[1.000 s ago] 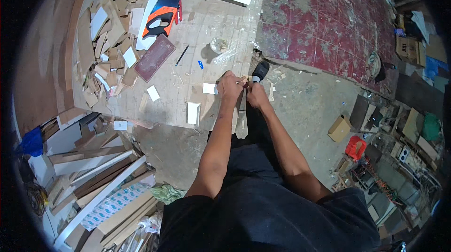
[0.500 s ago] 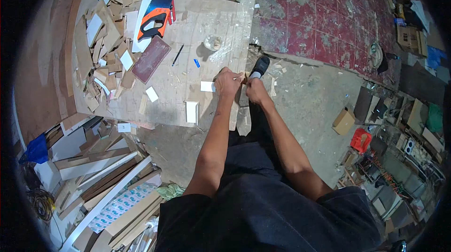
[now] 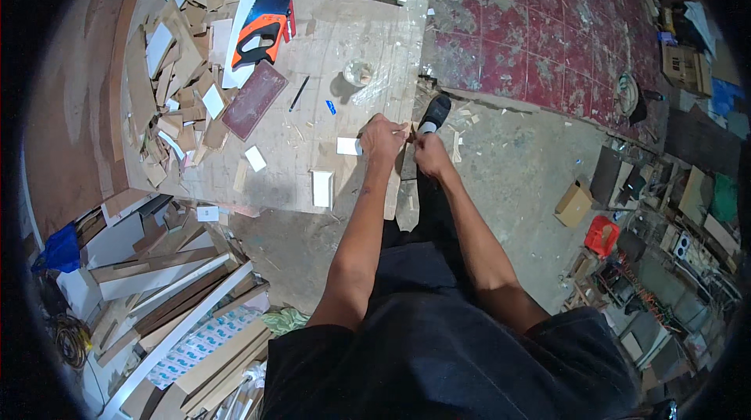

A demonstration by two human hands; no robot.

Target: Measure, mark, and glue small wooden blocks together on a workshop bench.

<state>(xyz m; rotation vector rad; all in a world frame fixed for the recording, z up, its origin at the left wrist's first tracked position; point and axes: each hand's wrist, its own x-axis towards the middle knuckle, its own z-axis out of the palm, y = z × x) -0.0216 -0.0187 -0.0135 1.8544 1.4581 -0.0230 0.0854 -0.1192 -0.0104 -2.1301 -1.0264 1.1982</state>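
At the right edge of the wooden worktop (image 3: 297, 174), my left hand (image 3: 381, 140) presses a small pale piece of wood (image 3: 406, 129) between thumb and fingers. My right hand (image 3: 432, 156) is closed just beyond that edge, close to the wood's end. What it grips is hidden by the fingers. A white-faced block (image 3: 349, 146) lies beside my left hand, and another white-faced block (image 3: 321, 188) stands nearer to me. Farther off on the worktop are a blue scrap (image 3: 331, 108), a black pen (image 3: 298, 94) and a small clear cup (image 3: 358, 73).
A handsaw (image 3: 260, 38) with an orange and black handle lies at the far left, near a maroon board (image 3: 254, 102). Wood offcuts (image 3: 176, 76) are heaped along the left side. Boards (image 3: 164, 271) crowd the floor at lower left. My shoe (image 3: 436, 111) shows past my hands.
My right hand has shifted slightly toward me and to the right. My left hand keeps its hold on the wood at the worktop edge. The whole view has drifted a little.
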